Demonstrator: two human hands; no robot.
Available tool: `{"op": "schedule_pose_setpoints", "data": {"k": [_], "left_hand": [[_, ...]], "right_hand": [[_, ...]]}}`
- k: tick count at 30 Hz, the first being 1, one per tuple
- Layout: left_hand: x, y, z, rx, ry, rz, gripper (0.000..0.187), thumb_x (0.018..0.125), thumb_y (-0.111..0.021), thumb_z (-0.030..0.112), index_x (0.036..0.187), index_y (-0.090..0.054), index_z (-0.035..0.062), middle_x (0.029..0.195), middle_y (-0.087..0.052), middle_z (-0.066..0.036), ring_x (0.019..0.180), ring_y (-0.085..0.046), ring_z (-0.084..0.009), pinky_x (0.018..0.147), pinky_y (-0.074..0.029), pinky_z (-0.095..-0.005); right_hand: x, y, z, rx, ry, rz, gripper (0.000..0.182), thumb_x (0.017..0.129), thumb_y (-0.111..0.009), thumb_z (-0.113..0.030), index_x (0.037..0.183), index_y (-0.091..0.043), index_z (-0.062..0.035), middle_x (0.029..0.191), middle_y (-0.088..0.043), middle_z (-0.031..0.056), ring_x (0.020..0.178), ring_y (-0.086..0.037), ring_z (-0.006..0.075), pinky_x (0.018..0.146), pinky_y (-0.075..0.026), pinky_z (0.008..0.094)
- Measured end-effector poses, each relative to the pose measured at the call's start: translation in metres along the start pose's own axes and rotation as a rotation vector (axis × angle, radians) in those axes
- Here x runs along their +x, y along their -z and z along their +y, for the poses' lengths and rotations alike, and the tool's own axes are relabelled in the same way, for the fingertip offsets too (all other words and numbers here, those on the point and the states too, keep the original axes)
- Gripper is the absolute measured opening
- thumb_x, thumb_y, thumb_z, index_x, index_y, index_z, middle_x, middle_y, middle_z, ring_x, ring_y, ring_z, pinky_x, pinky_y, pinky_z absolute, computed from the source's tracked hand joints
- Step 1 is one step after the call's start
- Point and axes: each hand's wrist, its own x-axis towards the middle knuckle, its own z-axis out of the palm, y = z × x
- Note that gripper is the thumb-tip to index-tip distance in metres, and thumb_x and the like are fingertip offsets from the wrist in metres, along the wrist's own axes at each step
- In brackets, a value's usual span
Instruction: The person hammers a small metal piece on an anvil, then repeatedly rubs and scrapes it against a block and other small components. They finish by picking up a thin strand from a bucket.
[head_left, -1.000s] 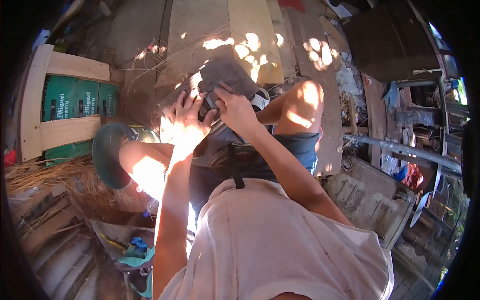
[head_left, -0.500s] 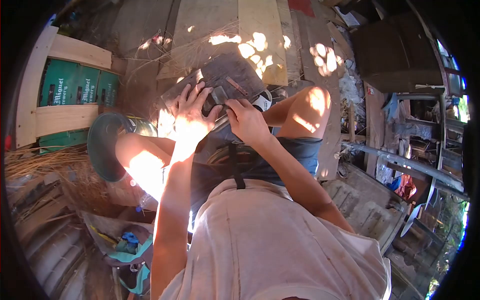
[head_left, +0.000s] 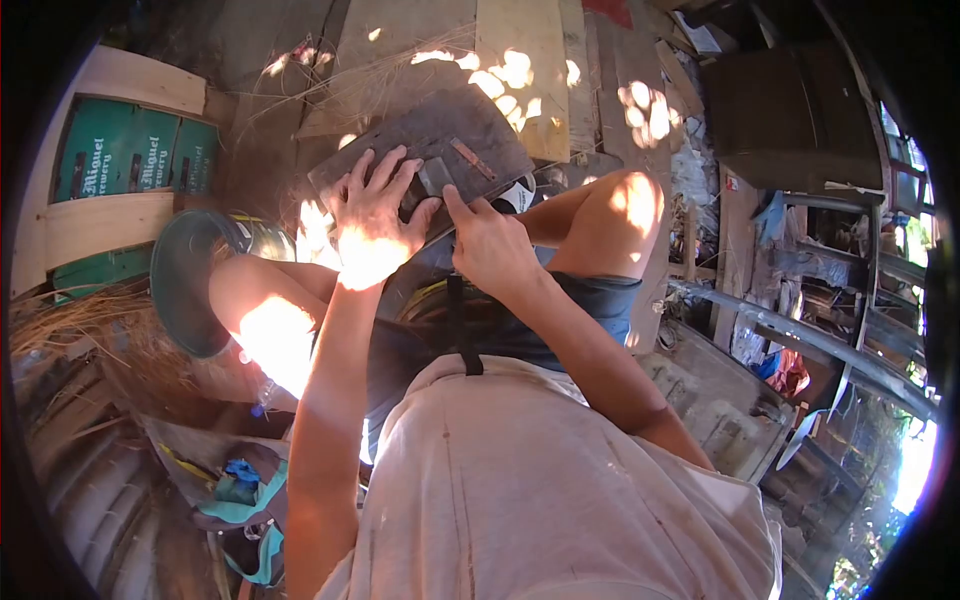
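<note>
A dark, worn wooden board [head_left: 400, 128] lies in front of my crossed legs. On it rest a small grey rectangular block [head_left: 434, 177] and a narrow reddish-brown strip [head_left: 473, 159]. My left hand [head_left: 378, 220] is spread over the board's near-left part, fingers apart, thumb beside the grey block. My right hand [head_left: 492, 245] is at the board's near edge, its index finger pointing to the block's near corner and the other fingers curled under. What those curled fingers hold, if anything, is hidden.
A white-labelled cup or can [head_left: 517, 195] stands by my right knee. At left are a dark green tub [head_left: 185, 290] and green crates [head_left: 125, 160] behind wooden slats. A bag [head_left: 245, 500] lies lower left. Thin dry strips [head_left: 60, 310] are scattered at left; a metal bar [head_left: 800, 325] crosses the right side.
My right index finger has straightened out from the curled fingers. The left hand has shifted slightly left, and the two hands are a little farther apart. The whole view has moved slightly.
</note>
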Motion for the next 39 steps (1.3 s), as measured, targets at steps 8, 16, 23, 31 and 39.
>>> {"op": "schedule_pose_setpoints", "data": {"k": [8, 16, 23, 31, 39], "left_hand": [[-0.001, 0.006, 0.004, 0.027, 0.002, -0.023, 0.048, 0.075, -0.077, 0.031, 0.119, -0.068, 0.0133, 0.135, -0.060, -0.004, 0.128, -0.051, -0.0353, 0.105, -0.034, -0.0499], [-0.003, 0.009, 0.008, 0.017, -0.013, -0.006, 0.050, 0.075, -0.077, 0.028, 0.122, -0.066, 0.0135, 0.135, -0.060, -0.004, 0.126, -0.052, -0.0361, 0.105, -0.035, -0.0495], [0.000, 0.014, 0.011, 0.064, -0.012, -0.011, 0.052, 0.076, -0.077, 0.029, 0.125, -0.064, 0.0156, 0.138, -0.058, -0.002, 0.128, -0.051, -0.0323, 0.105, -0.036, -0.0481], [0.000, 0.014, 0.012, 0.072, -0.016, 0.009, 0.051, 0.076, -0.077, 0.029, 0.124, -0.065, 0.0161, 0.137, -0.059, -0.002, 0.128, -0.052, -0.0321, 0.107, -0.035, -0.0466], [-0.003, 0.010, 0.010, 0.033, -0.026, 0.005, 0.051, 0.076, -0.076, 0.030, 0.123, -0.065, 0.0129, 0.136, -0.060, -0.006, 0.127, -0.051, -0.0361, 0.106, -0.033, -0.0490]], "right_hand": [[0.011, 0.000, -0.004, -0.029, 0.029, 0.025, 0.054, 0.078, -0.061, -0.007, 0.131, -0.051, -0.0013, 0.090, -0.065, 0.0221, 0.073, -0.067, 0.0411, 0.062, -0.056, 0.0474], [-0.001, -0.001, -0.006, -0.081, 0.038, 0.069, 0.046, 0.077, -0.063, -0.008, 0.121, -0.054, 0.0027, 0.089, -0.066, 0.0219, 0.071, -0.069, 0.0382, 0.061, -0.057, 0.0439], [0.000, 0.000, -0.007, -0.064, 0.028, 0.077, 0.053, 0.077, -0.062, -0.009, 0.128, -0.051, -0.0024, 0.089, -0.065, 0.0204, 0.074, -0.068, 0.0400, 0.062, -0.057, 0.0468], [0.001, -0.003, 0.001, -0.103, 0.066, 0.096, 0.051, 0.078, -0.064, -0.011, 0.126, -0.052, -0.0002, 0.091, -0.067, 0.0212, 0.072, -0.069, 0.0385, 0.060, -0.057, 0.0446], [-0.001, -0.004, 0.000, -0.099, 0.060, 0.096, 0.056, 0.076, -0.065, -0.011, 0.129, -0.054, -0.0013, 0.089, -0.067, 0.0209, 0.072, -0.069, 0.0387, 0.061, -0.057, 0.0444]]}}
